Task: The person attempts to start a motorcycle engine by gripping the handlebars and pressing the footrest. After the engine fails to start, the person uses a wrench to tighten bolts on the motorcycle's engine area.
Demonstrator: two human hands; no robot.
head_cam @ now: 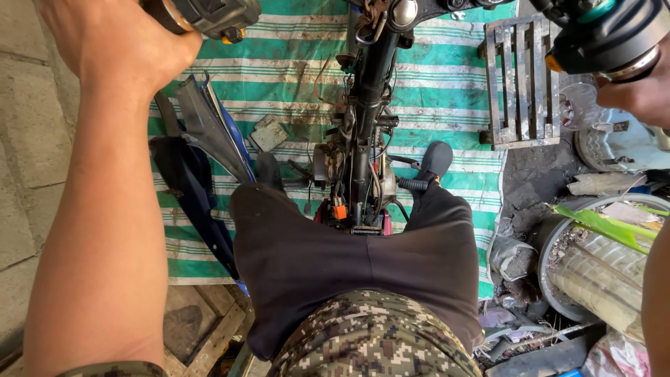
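Observation:
I sit astride a stripped motorcycle frame [363, 126], looking straight down. My left hand [115, 42] is closed around the left handlebar grip [209, 15] at the top left. My right hand [638, 91] grips the right handlebar grip [614, 42] at the top right; only part of that hand shows at the frame edge. My legs in black shorts [349, 258] straddle the frame, with dark shoes [434, 159] on the foot pegs. The engine and wiring are exposed beneath me.
A green and white striped tarp [447, 84] lies under the bike. Dark blue body panels [202, 139] rest at the left. A metal slatted stand [520, 80] lies at the upper right. Pots, a round tub [600, 265] and debris crowd the right side. Wooden pieces [202, 321] lie at the bottom left.

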